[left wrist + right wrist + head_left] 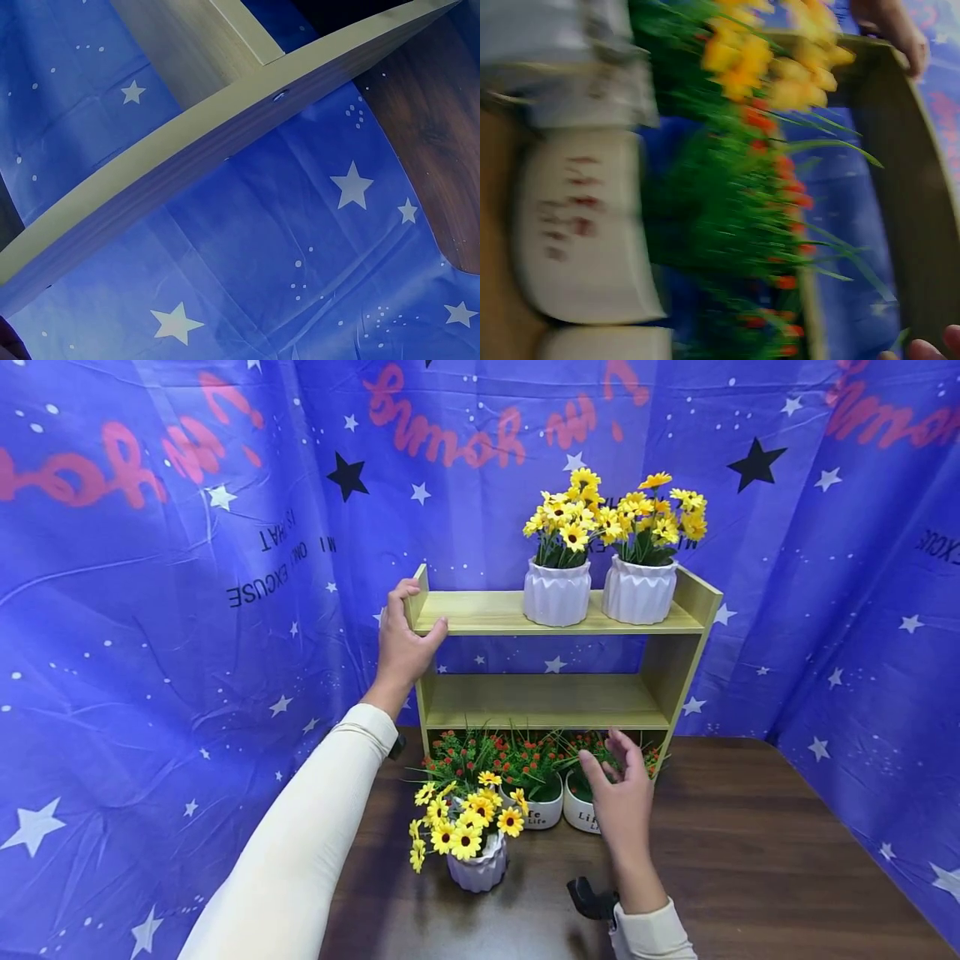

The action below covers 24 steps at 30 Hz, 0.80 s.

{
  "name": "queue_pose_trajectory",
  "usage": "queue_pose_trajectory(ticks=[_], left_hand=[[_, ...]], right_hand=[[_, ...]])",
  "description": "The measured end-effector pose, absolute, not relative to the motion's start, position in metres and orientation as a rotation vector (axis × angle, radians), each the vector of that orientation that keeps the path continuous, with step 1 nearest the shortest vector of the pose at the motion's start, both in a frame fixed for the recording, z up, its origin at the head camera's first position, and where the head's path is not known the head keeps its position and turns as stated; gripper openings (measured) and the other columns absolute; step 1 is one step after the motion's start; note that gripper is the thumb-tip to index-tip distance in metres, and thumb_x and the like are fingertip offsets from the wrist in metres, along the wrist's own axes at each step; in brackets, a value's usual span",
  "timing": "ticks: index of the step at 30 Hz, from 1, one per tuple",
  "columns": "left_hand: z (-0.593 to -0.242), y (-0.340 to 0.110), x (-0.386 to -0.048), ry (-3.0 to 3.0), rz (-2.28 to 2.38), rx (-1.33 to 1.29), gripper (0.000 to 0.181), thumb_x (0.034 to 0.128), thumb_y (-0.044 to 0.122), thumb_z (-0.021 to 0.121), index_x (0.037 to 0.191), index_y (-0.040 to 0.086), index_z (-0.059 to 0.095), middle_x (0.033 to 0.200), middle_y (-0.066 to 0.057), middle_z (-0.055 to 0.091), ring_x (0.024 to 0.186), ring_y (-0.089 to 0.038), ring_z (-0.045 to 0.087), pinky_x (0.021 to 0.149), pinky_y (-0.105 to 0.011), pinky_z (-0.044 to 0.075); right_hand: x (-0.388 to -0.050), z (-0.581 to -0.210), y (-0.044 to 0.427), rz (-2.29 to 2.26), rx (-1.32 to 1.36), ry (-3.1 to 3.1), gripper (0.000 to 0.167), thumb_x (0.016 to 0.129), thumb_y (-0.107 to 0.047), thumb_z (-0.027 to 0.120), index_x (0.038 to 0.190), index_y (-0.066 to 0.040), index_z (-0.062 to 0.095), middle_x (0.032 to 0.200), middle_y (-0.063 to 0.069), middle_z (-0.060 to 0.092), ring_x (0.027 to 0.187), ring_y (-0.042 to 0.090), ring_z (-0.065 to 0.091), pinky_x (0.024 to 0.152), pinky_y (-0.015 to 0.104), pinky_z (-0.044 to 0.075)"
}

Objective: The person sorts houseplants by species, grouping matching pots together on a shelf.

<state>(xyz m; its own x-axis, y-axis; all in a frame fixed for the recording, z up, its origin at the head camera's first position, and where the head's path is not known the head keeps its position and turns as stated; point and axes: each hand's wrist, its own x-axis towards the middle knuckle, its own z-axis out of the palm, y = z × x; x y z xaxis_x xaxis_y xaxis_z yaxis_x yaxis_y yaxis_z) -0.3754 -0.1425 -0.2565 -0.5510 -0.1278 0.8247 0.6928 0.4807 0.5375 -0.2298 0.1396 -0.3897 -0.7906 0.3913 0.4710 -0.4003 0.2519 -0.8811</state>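
Note:
My left hand (pixel 405 643) grips the upper left end of a light wooden shelf (pixel 547 702), fingers over the side panel and thumb at the front. That side panel (pixel 187 135) crosses the left wrist view. My right hand (pixel 628 797) is held in the air before the lower shelf, fingers spread and loosely bent, holding nothing. Behind it are white oval pots (pixel 543 812) of red-flowered greenery (pixel 528 760), partly hidden. A ribbed white pot (pixel 480 864) of yellow daisies (pixel 468 822) stands on the table in front of them. The right wrist view is blurred.
Two more ribbed white pots, one at left (pixel 557 593) and one at right (pixel 640 591), hold yellow daisies on the shelf's top board. Below is a middle board (pixel 540 700). The shelf stands on a dark wooden table (pixel 750 843), with blue star-patterned cloth (pixel 187 693) hanging around it.

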Motion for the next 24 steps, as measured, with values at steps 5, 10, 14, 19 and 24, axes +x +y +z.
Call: queue_pose_trajectory(ticks=[5,10,14,19,24], left_hand=[[-0.257,-0.142,-0.375,-1.872,-1.18,-0.464,0.052,0.0792,0.012,0.076,0.122,0.007,0.046,0.143,-0.008,0.05,0.128,-0.024,0.046,0.106,-0.034,0.034],[-0.256,-0.141,-0.375,-1.874,-1.188,-0.46,0.053,0.0789,0.012,0.076,0.122,0.007,0.046,0.144,-0.006,0.05,0.128,-0.023,0.046,0.107,-0.033,0.034],[-0.255,-0.141,-0.373,-1.883,-1.208,-0.445,0.053,0.0789,0.011,0.076,0.123,0.007,0.046,0.144,-0.001,0.05,0.128,-0.023,0.046,0.107,-0.031,0.034],[-0.256,-0.141,-0.373,-1.891,-1.207,-0.451,0.054,0.079,0.01,0.076,0.124,0.007,0.046,0.145,-0.002,0.049,0.128,-0.023,0.046,0.107,-0.031,0.034],[-0.256,-0.142,-0.375,-1.862,-1.193,-0.467,0.053,0.0782,0.009,0.076,0.122,0.006,0.046,0.144,-0.009,0.05,0.128,-0.025,0.046,0.107,-0.032,0.034]], right_hand=[[-0.214,-0.421,0.131,1.628,-0.059,-1.928,0.058,0.09,-0.023,0.075,0.138,0.0,0.052,0.138,0.017,0.054,0.128,0.027,0.049,0.1,0.045,0.042],[-0.2,-0.448,0.113,1.628,-0.064,-2.049,0.058,0.089,-0.021,0.076,0.137,0.001,0.053,0.136,0.021,0.056,0.124,0.034,0.052,0.098,0.05,0.045],[-0.195,-0.464,0.097,1.596,-0.029,-2.129,0.058,0.086,-0.019,0.078,0.135,0.003,0.054,0.132,0.024,0.058,0.121,0.036,0.055,0.096,0.053,0.047],[-0.191,-0.478,0.082,1.531,0.03,-2.248,0.062,0.08,-0.019,0.083,0.133,-0.001,0.056,0.129,0.021,0.06,0.118,0.036,0.057,0.095,0.052,0.048],[-0.19,-0.489,0.072,1.483,0.11,-2.39,0.073,0.076,-0.031,0.085,0.134,0.0,0.054,0.13,0.017,0.059,0.119,0.036,0.056,0.098,0.054,0.045]])
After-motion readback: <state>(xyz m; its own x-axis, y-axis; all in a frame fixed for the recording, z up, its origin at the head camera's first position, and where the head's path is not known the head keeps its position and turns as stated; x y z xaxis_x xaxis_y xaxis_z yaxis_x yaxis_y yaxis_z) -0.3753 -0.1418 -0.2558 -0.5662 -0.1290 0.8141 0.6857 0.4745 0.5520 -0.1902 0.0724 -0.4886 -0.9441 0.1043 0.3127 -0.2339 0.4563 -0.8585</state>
